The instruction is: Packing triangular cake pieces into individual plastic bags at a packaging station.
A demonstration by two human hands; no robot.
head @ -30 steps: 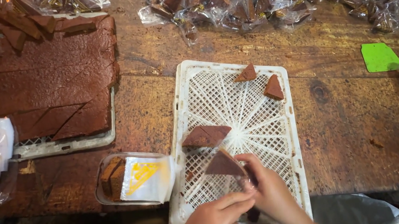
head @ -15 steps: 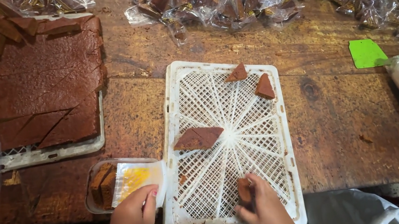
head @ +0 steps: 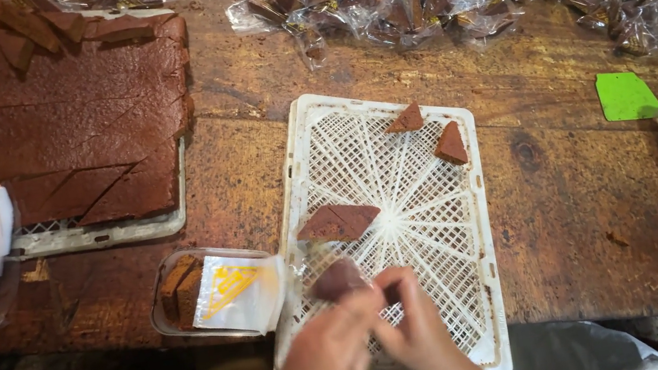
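**Brown wedge goes into clear wrap over white tray**

A slab of brown cake (head: 66, 138) sits at far left, beside a small clear tub (head: 189, 300) with a yellow-printed bag. Over the near edge of the white lattice tray (head: 393, 228), the left hand (head: 330, 356) and right hand (head: 414, 330) close together around a dark, triangular cake piece (head: 337, 279) in a clear wrapper. Three more pieces lie on the tray.
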